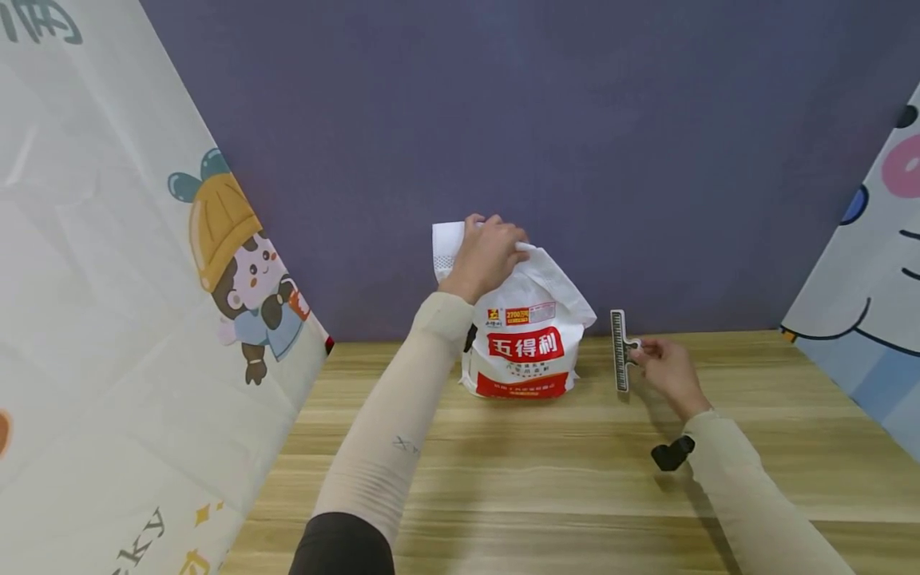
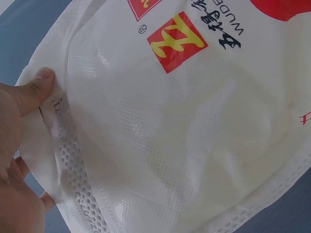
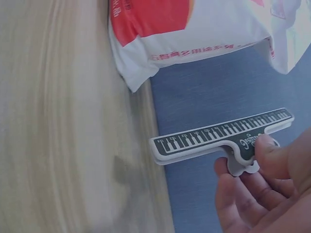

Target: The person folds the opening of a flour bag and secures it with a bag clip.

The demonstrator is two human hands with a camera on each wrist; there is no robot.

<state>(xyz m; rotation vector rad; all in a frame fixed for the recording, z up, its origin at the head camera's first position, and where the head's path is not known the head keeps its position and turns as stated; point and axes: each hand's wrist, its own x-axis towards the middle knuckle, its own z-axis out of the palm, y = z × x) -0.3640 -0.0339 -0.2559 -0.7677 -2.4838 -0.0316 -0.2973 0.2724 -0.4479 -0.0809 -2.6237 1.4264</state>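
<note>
A white and red flour bag (image 1: 528, 343) stands upright on the wooden table, its top folded over. My left hand (image 1: 489, 254) grips the folded top edge; in the left wrist view the thumb (image 2: 41, 85) lies on the near side of the fold, with fingertips showing behind it. To the right of the bag, my right hand (image 1: 667, 369) pinches the handles of a long clip (image 1: 620, 351) with a black and white piano-key print. In the right wrist view the clip (image 3: 218, 136) is held apart from the bag, its long jaw edges together.
The wooden table (image 1: 546, 479) meets a dark blue-grey backdrop (image 1: 546, 120) just behind the bag. Printed cartoon sheets hang at the left (image 1: 108, 279) and right (image 1: 877, 263). A black wrist device (image 1: 672, 454) sits on the right wrist.
</note>
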